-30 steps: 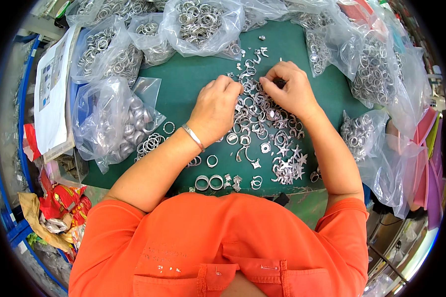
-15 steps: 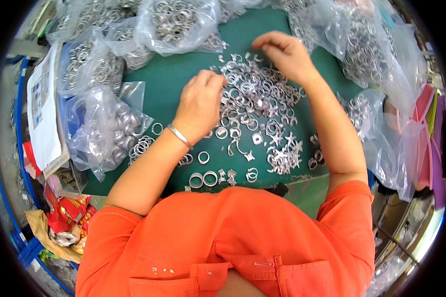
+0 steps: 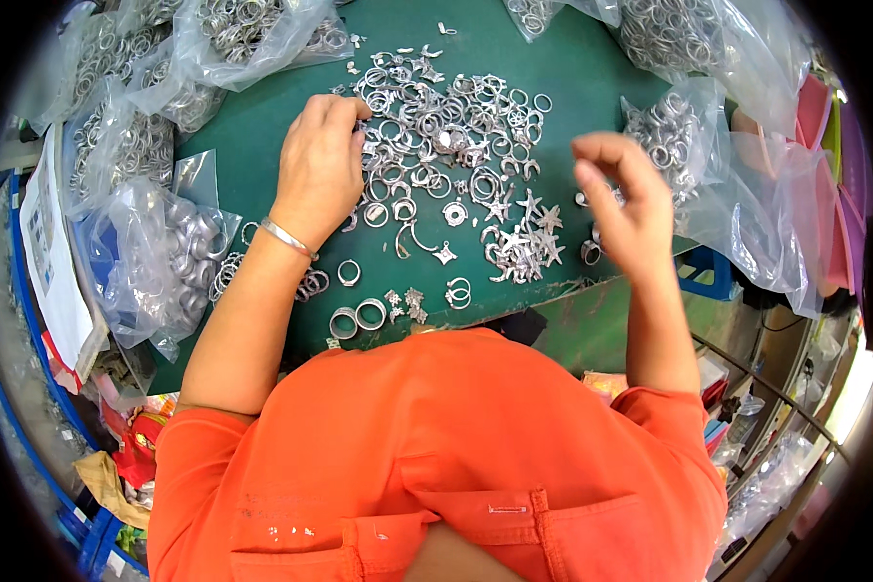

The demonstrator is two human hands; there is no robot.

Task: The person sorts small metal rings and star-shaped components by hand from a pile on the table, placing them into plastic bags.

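A loose pile of silver-coloured metal rings (image 3: 436, 126) lies spread on the green tabletop (image 3: 378, 24). At its left edge is my left hand (image 3: 320, 160), a bangle on the wrist. Those fingers are bent and closed at the rings, and what they may hold is hidden. Right of the pile, my right hand (image 3: 635, 204) is raised with thumb and fingers apart, nothing visible between them. A few wide rings (image 3: 591, 252) lie on the table beside it. Between the hands, toward my body, is a small heap of silver starfish-shaped pieces (image 3: 524, 247).
Clear plastic bags of rings stand at the far left (image 3: 242, 34), left (image 3: 150, 257), far right (image 3: 664, 39) and right (image 3: 674, 131). Two wide bands (image 3: 356, 316) and small flower-like pieces (image 3: 414, 305) lie near the front edge. A printed sheet (image 3: 53, 247) hangs at the left.
My right hand has come back from the far side of the pile to its right side, nearer me. My left hand stays at the pile's left edge. The view has shifted.
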